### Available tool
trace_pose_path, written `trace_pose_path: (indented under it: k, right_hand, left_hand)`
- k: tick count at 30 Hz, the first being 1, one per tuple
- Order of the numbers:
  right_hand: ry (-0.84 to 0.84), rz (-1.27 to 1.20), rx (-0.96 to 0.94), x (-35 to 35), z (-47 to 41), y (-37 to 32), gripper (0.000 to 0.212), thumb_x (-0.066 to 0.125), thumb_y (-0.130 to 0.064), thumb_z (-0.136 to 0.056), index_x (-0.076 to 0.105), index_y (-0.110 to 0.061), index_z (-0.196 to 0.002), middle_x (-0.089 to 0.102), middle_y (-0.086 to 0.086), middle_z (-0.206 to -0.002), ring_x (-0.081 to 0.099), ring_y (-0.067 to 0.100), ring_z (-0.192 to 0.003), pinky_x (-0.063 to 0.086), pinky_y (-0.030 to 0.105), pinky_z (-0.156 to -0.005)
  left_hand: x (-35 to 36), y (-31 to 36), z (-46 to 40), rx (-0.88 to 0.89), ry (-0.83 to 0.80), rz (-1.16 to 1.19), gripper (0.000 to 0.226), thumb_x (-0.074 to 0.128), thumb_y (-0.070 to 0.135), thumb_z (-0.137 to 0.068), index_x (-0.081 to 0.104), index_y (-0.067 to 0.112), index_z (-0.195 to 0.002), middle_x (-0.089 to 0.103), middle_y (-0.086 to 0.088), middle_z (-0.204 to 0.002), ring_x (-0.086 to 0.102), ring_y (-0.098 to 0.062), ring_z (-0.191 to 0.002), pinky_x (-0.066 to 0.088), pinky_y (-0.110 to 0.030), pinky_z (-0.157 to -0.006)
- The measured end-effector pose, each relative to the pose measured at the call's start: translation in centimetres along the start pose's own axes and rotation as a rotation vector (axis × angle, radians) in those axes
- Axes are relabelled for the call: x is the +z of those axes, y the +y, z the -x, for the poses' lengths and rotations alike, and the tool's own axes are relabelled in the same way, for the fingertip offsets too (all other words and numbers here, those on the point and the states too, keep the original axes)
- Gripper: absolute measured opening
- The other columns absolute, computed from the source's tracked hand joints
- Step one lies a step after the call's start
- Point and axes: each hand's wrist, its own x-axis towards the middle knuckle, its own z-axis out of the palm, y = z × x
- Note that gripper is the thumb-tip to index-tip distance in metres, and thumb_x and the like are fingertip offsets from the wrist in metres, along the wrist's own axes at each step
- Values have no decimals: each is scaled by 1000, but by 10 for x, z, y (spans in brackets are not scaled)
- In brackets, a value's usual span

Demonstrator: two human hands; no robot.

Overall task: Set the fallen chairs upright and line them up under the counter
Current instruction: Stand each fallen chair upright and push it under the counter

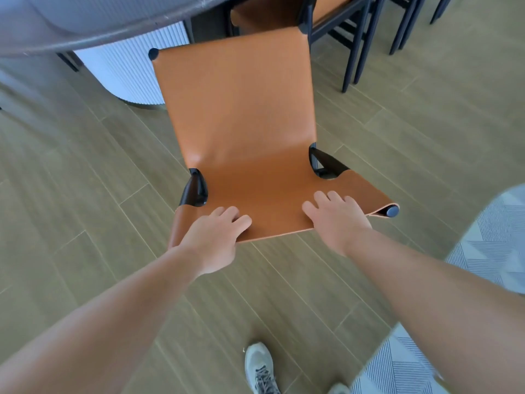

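Observation:
An orange leather chair [241, 109] with a black frame stands upright on the wood floor, its seat pointing at the counter [85, 24]. The seat's far edge is level with the counter's white fluted base [133, 69]. My left hand [216, 237] grips the top edge of the backrest near its left end, fingers curled over the front. My right hand [338, 220] holds the same edge further right. A second orange chair [272, 9] with black legs stands partly under the counter just beyond it.
More black chair legs [403, 27] stand in a row at the top right. A grey patterned rug [488, 251] lies on the floor to my right. My shoe [260, 368] is on the wood floor behind the chair.

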Motion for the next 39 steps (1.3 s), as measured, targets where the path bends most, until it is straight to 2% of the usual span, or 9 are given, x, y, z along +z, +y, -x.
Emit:
trace_pose_path:
  k: [5, 12, 18, 23, 26, 30, 34, 36, 39]
  right_hand:
    - [113, -48, 5, -12, -26, 16, 31, 50, -9, -84, 42, -20, -111, 44, 4, -110, 44, 27, -99, 34, 37, -76]
    - [190, -111, -61, -36, -66, 39, 18, 48, -12, -87, 46, -20, -103, 46, 2, -102, 44, 26, -94, 30, 35, -70]
    - [234, -177, -137, -53, -92, 59, 22, 54, -9, -84, 47, -19, -103, 47, 2, -97, 46, 26, -90, 38, 35, -71]
    - [270, -175, -187, -73, -121, 83, 30, 60, -4, -77, 43, -22, -94, 37, -2, -86, 41, 23, -80, 33, 34, -63]
    - [302, -167, -209, -84, -137, 93, 38, 61, -2, -75, 33, -24, -87, 30, -4, -81, 32, 19, -74, 30, 33, -58]
    - [344, -141, -238, -93, -151, 102, 27, 63, -2, -75, 47, -17, -90, 33, -2, -80, 31, 21, -71, 31, 35, -56]
    - [389, -51, -237, -102, -162, 116, 28, 70, -10, -73, 51, -13, -94, 50, 4, -79, 46, 26, -68, 31, 36, -60]
    - [394, -9, -219, -106, -170, 127, 30, 69, -17, -75, 52, -11, -100, 54, 7, -85, 54, 31, -76, 39, 39, -67]
    - [400, -2, -224, -116, -187, 139, 35, 66, -28, -77, 55, -13, -106, 55, 8, -94, 55, 33, -90, 43, 49, -90]
  left_hand:
    - [-26, -24, -21, 1, 22, 5, 34, 54, 18, -84, 47, 23, -116, 48, 2, -109, 47, -22, -97, 49, -39, -71]
    - [-59, -50, -49, -55, 0, 17, 33, 55, 16, -77, 48, 23, -108, 45, 6, -96, 45, -18, -89, 45, -35, -74]
    - [-84, -66, -73, -95, -48, 7, 29, 53, 15, -77, 44, 26, -103, 40, 9, -93, 38, -15, -86, 38, -31, -68]
    - [-107, -72, -93, -151, -24, -6, 24, 53, 18, -81, 40, 28, -98, 38, 10, -90, 43, -17, -88, 28, -29, -59]
    - [-118, -78, -103, -187, -17, -6, 24, 53, 19, -81, 44, 25, -102, 43, 7, -94, 48, -21, -90, 36, -33, -64]
    - [-124, -85, -113, -227, 104, -22, 33, 60, 25, -80, 53, 18, -111, 51, -1, -101, 52, -26, -97, 43, -34, -77]
    - [-133, -99, -123, -229, 182, -39, 54, 67, 34, -75, 51, 21, -125, 48, -3, -115, 47, -29, -107, 38, -39, -94]
    - [-137, -105, -128, -223, 218, -48, 63, 69, 35, -74, 48, 22, -132, 46, -7, -131, 43, -32, -120, 38, -45, -101]
    - [-143, -118, -141, -220, 247, -68, 77, 69, 39, -77, 37, 25, -146, 32, -10, -154, 28, -31, -141, 29, -50, -114]
